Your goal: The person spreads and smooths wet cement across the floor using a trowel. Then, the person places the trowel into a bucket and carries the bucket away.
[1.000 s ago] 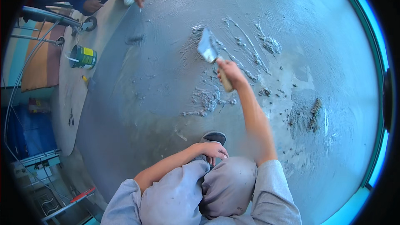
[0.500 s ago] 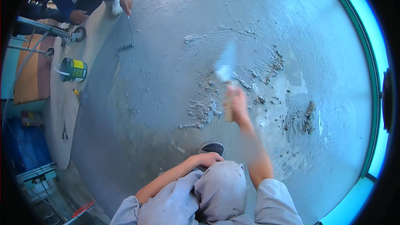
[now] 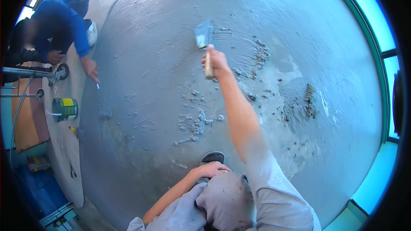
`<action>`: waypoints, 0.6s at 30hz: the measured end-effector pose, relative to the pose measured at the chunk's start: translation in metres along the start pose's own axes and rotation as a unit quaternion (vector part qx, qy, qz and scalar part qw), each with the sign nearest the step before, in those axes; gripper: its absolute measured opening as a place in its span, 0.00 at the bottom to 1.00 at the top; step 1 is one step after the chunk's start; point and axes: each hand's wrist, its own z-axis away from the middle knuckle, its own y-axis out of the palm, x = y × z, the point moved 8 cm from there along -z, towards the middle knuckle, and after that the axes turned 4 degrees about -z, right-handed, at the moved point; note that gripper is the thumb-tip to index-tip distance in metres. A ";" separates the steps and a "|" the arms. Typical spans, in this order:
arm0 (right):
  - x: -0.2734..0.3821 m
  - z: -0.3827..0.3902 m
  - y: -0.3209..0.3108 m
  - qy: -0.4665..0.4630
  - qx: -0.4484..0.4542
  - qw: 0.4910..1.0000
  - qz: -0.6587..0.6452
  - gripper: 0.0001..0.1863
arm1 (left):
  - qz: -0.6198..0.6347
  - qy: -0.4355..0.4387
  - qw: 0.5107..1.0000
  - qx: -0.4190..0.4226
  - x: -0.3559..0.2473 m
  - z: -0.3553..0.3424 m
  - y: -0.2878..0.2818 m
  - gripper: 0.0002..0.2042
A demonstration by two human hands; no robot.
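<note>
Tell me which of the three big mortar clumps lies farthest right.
The dark, narrow mortar clump, nearest the green window frame. The other two lie left of it: one right of the trowel, one beyond the shoe.

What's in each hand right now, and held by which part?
Right hand: trowel, gripped by its handle. Left hand: nothing visible in it; it rests at the knee.

2 grey sleeves (image 3: 280,194), speckled trousers (image 3: 226,201)
</note>
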 end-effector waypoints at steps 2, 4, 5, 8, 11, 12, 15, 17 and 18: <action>0.021 0.014 -0.041 -0.015 -0.041 0.998 -0.044 0.21 | 0.021 -0.032 0.999 0.011 0.005 0.005 0.000 0.18; 0.030 0.039 -0.088 -0.033 -0.044 0.993 -0.100 0.21 | 0.085 -0.047 0.995 0.020 0.020 0.005 0.001 0.18; 0.032 0.056 -0.115 -0.032 -0.046 0.992 -0.113 0.21 | 0.084 -0.050 0.995 0.023 0.020 0.005 0.001 0.18; 0.045 0.123 -0.201 -0.047 -0.072 0.989 -0.119 0.21 | 0.065 -0.113 0.991 0.023 0.031 -0.001 0.002 0.17; 0.057 0.193 -0.269 -0.075 -0.142 0.981 -0.113 0.19 | 0.078 -0.161 0.983 0.042 0.022 -0.004 0.004 0.18; 0.059 0.213 -0.280 -0.087 -0.180 0.975 -0.100 0.18 | 0.079 -0.163 0.982 0.044 0.028 -0.004 0.007 0.18; 0.055 0.256 -0.287 -0.124 -0.259 0.958 -0.018 0.20 | 0.080 -0.101 0.991 0.025 0.043 -0.012 0.007 0.17; 0.031 0.269 -0.247 -0.073 -0.198 0.977 0.010 0.17 | 0.062 -0.089 0.994 0.015 0.057 -0.003 0.000 0.18; 0.018 0.275 -0.222 -0.033 -0.145 0.988 0.045 0.14 | 0.037 -0.072 0.997 0.003 0.057 -0.005 -0.002 0.18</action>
